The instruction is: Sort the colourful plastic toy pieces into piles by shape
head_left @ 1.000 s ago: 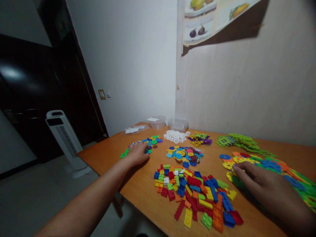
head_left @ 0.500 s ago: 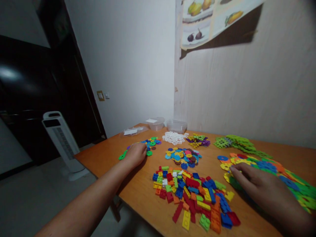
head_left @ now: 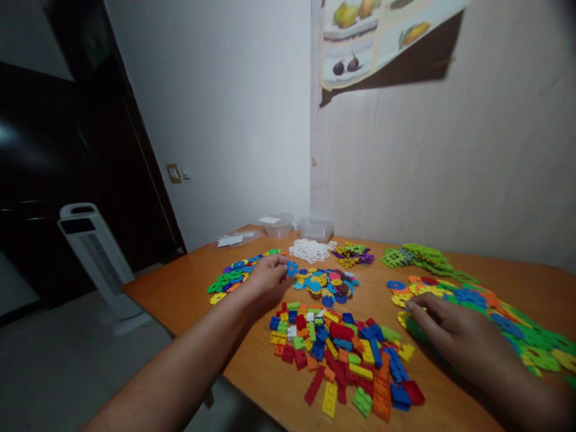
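My left hand [head_left: 269, 275] is closed over the table between two piles of flower-shaped discs. A blue notched disc [head_left: 292, 268] shows at its fingertips. Left of the hand lies a pile of large and small coloured discs [head_left: 229, 277], partly covered by the hand and wrist. A pile of small discs [head_left: 327, 284] is just to its right. My right hand [head_left: 454, 330] lies over the near left edge of a spread of large coloured discs [head_left: 513, 324], with thumb and forefinger brought together by a yellow disc [head_left: 402, 300]. What sits between those fingers is hidden.
Toy building bricks [head_left: 342, 348] are heaped at the front. Behind are white plastic pieces [head_left: 310, 249], purple-yellow pieces [head_left: 353, 255] and green lattice pieces [head_left: 418, 258]. Clear containers [head_left: 315, 229] and lids [head_left: 236, 240] stand at the back. A tower fan [head_left: 101, 264] is off the table's left edge.
My left hand has moved right from the disc pile, with a blue disc now at its fingertips, uncovering more of that pile. My right hand keeps its place. The view has shifted slightly.
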A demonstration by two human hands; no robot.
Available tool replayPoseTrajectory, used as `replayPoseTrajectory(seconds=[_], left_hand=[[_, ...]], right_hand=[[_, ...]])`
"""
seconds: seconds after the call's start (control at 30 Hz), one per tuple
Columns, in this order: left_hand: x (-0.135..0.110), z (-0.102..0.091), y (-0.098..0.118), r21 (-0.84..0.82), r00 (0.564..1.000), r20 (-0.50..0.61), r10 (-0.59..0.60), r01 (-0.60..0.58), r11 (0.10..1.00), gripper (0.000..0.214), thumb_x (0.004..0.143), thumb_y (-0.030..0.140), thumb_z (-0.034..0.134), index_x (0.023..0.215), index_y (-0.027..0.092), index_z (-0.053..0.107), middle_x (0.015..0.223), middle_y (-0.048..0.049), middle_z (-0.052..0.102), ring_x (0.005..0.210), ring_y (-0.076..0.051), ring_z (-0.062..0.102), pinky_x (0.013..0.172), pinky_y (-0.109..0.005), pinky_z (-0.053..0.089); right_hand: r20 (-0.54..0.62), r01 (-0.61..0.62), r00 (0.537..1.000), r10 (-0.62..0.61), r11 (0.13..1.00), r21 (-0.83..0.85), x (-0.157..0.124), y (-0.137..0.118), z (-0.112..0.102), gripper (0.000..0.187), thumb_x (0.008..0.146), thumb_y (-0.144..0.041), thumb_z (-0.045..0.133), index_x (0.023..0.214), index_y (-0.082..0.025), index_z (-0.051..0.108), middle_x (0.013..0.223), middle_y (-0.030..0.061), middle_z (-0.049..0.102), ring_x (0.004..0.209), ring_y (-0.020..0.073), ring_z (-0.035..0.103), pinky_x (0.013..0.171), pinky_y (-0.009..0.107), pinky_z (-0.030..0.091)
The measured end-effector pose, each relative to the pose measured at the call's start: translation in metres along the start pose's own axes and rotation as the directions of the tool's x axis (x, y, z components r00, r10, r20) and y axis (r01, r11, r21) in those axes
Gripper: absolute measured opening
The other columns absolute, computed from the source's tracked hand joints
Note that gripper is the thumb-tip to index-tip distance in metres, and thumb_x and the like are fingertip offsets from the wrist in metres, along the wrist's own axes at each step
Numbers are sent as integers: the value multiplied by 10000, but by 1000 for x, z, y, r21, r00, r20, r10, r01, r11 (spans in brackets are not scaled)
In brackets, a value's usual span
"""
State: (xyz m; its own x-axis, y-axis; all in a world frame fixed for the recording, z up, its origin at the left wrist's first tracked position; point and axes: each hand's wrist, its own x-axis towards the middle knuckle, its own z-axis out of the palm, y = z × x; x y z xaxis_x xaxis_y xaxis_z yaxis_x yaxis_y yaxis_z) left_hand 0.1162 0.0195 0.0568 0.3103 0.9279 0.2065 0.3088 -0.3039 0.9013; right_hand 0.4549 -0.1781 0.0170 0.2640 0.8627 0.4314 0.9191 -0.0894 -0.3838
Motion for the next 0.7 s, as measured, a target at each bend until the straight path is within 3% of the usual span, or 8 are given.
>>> replayPoseTrajectory(seconds=[0.1, 0.2, 0.3, 0.4, 0.53, 0.6, 0.7], left_hand=[[-5, 17, 13, -62, 999, 37, -15, 17, 998, 66, 731, 142, 612, 787, 170, 632, 644, 19, 591, 574, -109, 514, 552, -224, 372], [-13, 39, 33, -141, 979, 203, -8, 38, 989, 91, 768, 159, 620, 856, 165, 645, 705, -2, 653, 615, -112, 568, 589, -219, 420], [-23, 63, 55, -206, 897, 439, 56, 40, 978, 77, 819, 214, 651, 883, 170, 648, 794, -27, 704, 683, -126, 626, 643, -236, 480], [-34, 84, 70, -209, 820, 548, 167, -60, 976, 95, 853, 253, 664, 908, 176, 672, 807, -27, 702, 688, -124, 619, 647, -239, 488], [-41, 103, 71, -181, 766, 598, 237, -159, 971, 129, 870, 306, 673, 906, 182, 681, 748, -17, 674, 657, -133, 603, 591, -234, 463], [-41, 106, 65, -208, 774, 581, 252, -157, 965, 157, 877, 332, 675, 930, 185, 684, 756, -15, 670, 663, -133, 600, 597, -236, 465], [-36, 103, 56, -250, 841, 475, 260, -154, 956, 213, 858, 366, 709, 971, 186, 706, 836, -37, 696, 733, -143, 619, 655, -250, 489]], right_hand=[[61, -24, 998, 21, 999, 35, -2, -9, -1, 457, 961, -637, 447, 903, -276, 721, 823, 35, 767, 721, 227, 708, 643, 321, 481], [86, -15, 996, 3, 990, 138, -5, -21, -1, 425, 980, -597, 462, 966, -278, 744, 887, 40, 784, 787, 231, 722, 703, 330, 519], [100, -16, 995, -11, 965, 260, -9, -35, -2, 456, 1000, -596, 478, 1162, -276, 760, 1091, 66, 798, 978, 257, 735, 819, 356, 554], [138, -35, 990, -20, 922, 385, -13, -53, -5, 512, 996, -617, 505, 1276, -257, 738, 1160, 76, 788, 1063, 269, 722, 881, 370, 559], [189, -11, 977, -98, 864, 503, -15, -68, -7, 425, 1037, -549, 464, 1090, -249, 760, 998, 32, 782, 919, 211, 707, 803, 310, 542], [157, -11, 985, -68, 890, 456, -13, -64, -7, 439, 1039, -553, 450, 949, -233, 735, 865, 20, 744, 804, 193, 665, 708, 290, 501], [7, -63, 998, 65, 942, 330, -4, -37, -14, 496, 1019, -616, 440, 856, -222, 693, 763, 13, 679, 740, 189, 614, 653, 289, 448]])
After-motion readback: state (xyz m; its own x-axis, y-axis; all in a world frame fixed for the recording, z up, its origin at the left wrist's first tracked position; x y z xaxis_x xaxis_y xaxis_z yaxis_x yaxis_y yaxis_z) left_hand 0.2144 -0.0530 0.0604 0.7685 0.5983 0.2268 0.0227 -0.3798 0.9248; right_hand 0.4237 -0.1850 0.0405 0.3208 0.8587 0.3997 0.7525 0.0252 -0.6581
